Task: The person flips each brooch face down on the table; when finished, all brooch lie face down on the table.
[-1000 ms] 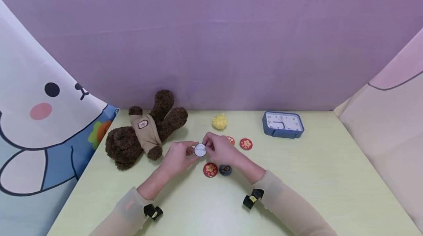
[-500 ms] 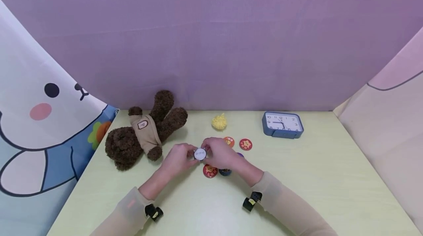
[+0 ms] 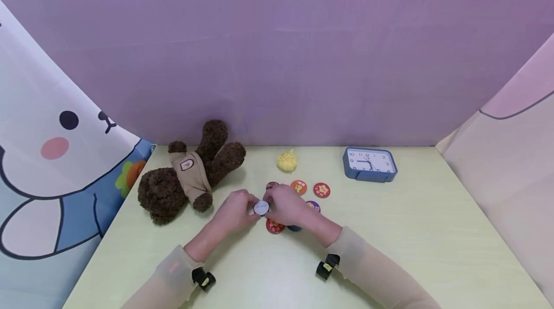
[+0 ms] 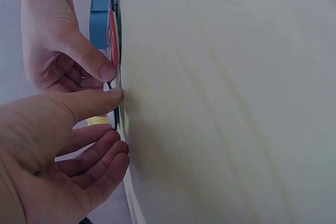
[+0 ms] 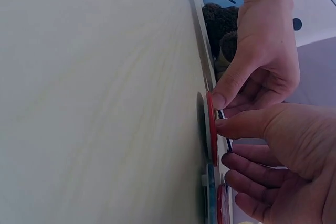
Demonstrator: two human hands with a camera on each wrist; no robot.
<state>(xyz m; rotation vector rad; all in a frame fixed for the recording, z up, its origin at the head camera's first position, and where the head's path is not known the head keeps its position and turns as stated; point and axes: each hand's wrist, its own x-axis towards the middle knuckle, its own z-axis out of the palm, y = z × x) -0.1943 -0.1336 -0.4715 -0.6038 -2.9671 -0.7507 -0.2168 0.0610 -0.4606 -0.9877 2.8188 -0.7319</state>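
In the head view a small round badge [image 3: 261, 207], white-faced with a dark rim, lies low over the table between both hands. My left hand [image 3: 233, 210] pinches its left edge with thumb and forefinger. The right edge is pinched by my right hand [image 3: 286, 204]. A red badge with a gold star [image 3: 274, 226] sits just below the right hand's fingers, partly covered. Beside it a dark blue badge [image 3: 295, 228] is mostly hidden by the right wrist. In the right wrist view the red badge [image 5: 211, 129] stands edge-on near the thumbs.
Near the right hand lie an orange badge [image 3: 298, 187], a red badge [image 3: 321, 190] and a purple badge [image 3: 313, 206]. A yellow yarn-like ball [image 3: 287, 161] is farther back. A brown teddy bear [image 3: 192, 174] lies at left, and a blue clock [image 3: 370, 165] stands at right.
Both hands have brought the white-faced badge slightly nearer the person. My right hand has shifted down, uncovering the orange and purple badges and covering more of the dark blue one.
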